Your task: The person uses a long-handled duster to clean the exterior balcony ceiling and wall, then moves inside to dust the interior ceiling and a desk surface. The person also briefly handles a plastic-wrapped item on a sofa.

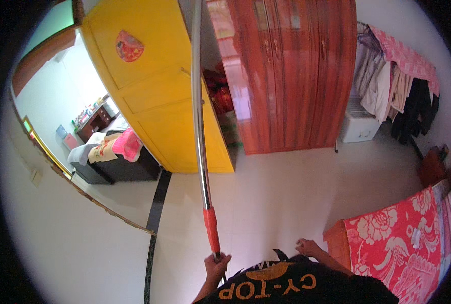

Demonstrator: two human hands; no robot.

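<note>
My left hand (217, 265) is wrapped around a long telescopic metal pole (200, 144), just below its red plastic sleeve (211, 228). The pole rises in front of me and runs past the top edge of the picture, so its upper end is out of view. Below the hand a thin length of it continues beside my dark printed T-shirt (271, 281). My right hand (309, 247) hangs in front of my body with curled fingers, and no object shows in it. It is apart from the pole, near the corner of a bed.
Behind the pole stands a yellow door (153, 95), beside a red-brown wardrobe (286, 83). At right are hanging clothes (396, 87), a white storage box (360, 125) and a bed with a red floral cover (396, 235). A doorway at left shows a dark sofa (123, 169).
</note>
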